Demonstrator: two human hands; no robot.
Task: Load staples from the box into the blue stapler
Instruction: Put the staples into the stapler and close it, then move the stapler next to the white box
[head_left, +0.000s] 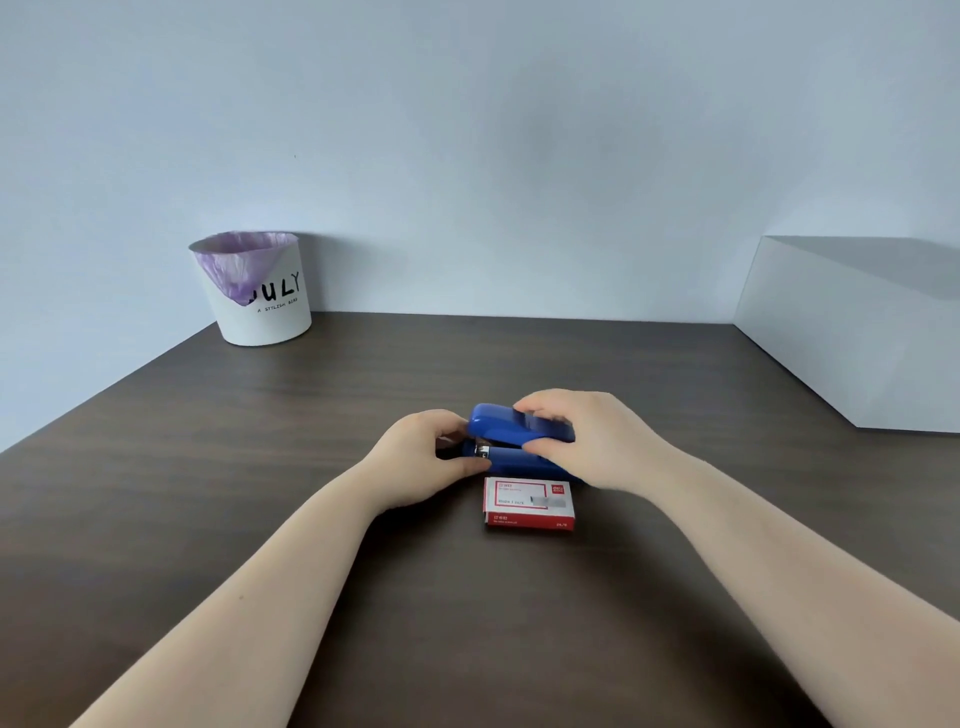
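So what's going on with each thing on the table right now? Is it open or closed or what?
Blue stapler: on the table, top cover lifted a little at the front, held by both hands.
Staple box: closed, lying flat just in front of the stapler.
Left hand: gripping the stapler's front end.
Right hand: closed over the stapler's top cover.
White bin: upright at the back left, lined with a purple bag.

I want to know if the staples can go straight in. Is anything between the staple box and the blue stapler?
Nothing visible. The staple box lies closed on the table just in front of the blue stapler, with only bare tabletop between them. The left hand and right hand both grip the stapler, its top slightly raised.
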